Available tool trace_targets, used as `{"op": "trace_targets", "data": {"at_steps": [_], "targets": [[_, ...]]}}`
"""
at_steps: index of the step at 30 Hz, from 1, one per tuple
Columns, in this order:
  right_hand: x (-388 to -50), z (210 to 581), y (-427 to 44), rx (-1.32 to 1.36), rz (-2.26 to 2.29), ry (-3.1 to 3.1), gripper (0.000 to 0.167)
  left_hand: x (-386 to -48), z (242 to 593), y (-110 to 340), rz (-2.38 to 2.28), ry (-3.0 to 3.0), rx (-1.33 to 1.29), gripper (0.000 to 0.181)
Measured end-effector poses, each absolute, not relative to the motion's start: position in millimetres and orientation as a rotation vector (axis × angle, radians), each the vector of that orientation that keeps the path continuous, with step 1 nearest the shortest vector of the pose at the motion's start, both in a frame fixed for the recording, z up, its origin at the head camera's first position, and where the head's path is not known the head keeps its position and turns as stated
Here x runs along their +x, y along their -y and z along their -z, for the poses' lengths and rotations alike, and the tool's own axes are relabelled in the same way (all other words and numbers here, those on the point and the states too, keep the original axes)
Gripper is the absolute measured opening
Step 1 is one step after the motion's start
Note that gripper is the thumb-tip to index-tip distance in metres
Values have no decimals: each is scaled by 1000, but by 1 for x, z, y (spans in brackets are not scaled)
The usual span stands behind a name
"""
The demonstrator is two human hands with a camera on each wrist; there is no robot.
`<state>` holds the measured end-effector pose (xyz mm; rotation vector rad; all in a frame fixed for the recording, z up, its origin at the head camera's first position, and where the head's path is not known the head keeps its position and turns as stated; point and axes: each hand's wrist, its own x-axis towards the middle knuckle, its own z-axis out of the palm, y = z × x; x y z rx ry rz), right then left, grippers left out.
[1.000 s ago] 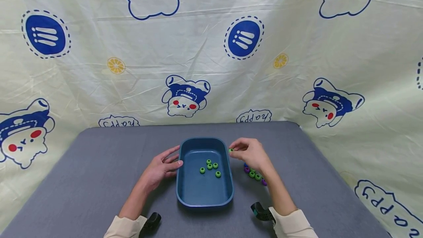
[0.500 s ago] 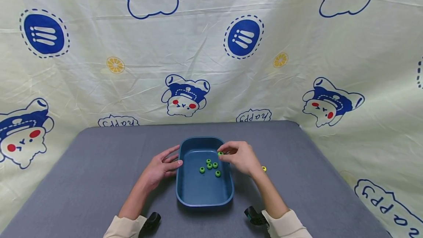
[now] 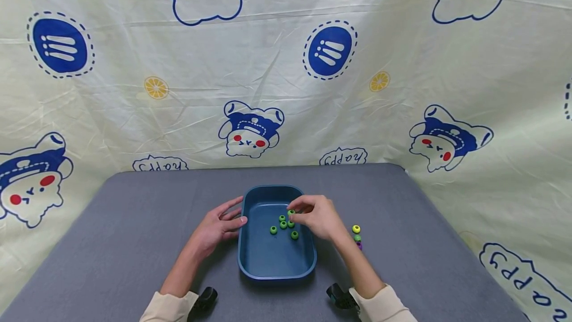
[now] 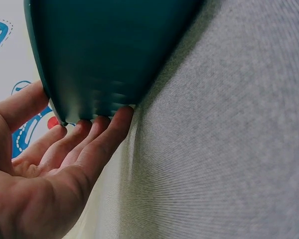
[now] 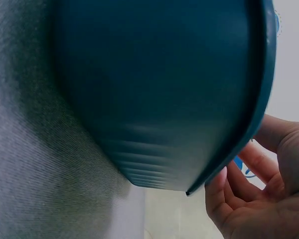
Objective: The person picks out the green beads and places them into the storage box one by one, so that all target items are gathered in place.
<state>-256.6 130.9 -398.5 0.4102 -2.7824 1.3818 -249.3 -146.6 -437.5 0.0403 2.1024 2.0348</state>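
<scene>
In the head view a blue rectangular bin (image 3: 278, 262) stands on the table with several green beads (image 3: 273, 230) on its floor. My left hand (image 3: 213, 230) is at the bin's left side, its fingers extended. The left wrist view has those fingertips against the outer wall (image 4: 104, 59) and the thumb near the rim. Over the bin's right half, my right hand (image 3: 322, 218) pinches a green bead (image 3: 291, 212) between thumb and fingers. In the right wrist view the bin's wall (image 5: 164, 99) hides that bead and the fingertips.
Right of the bin, partly behind my right forearm, lie a yellow bead (image 3: 356, 228), a green bead (image 3: 357, 238) and a purple bead (image 3: 359, 246). The grey table (image 3: 147, 202) ends at a patterned curtain (image 3: 187, 128).
My right hand has carried the green bead leftward, from outside the bin's right rim to over its inside. The beads on the table's right are partly uncovered. The left hand has stayed still.
</scene>
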Motion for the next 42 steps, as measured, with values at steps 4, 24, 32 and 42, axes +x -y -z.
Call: {"op": "trace_targets", "data": {"at_steps": [4,24,32,42], "targets": [[-257,402,-128,393,-1377,2783,17,-249,438,146,-2035,-2102,38,59],[-260,409,-125,395,-1290,2842,12,-251,438,146,-2021,-2114,43,60],[-261,409,-125,398,-1295,2845,11,-252,438,146,-2014,-2124,39,60],[-260,412,-125,414,-1294,2846,12,-251,440,146,-2012,-2127,34,60]]}}
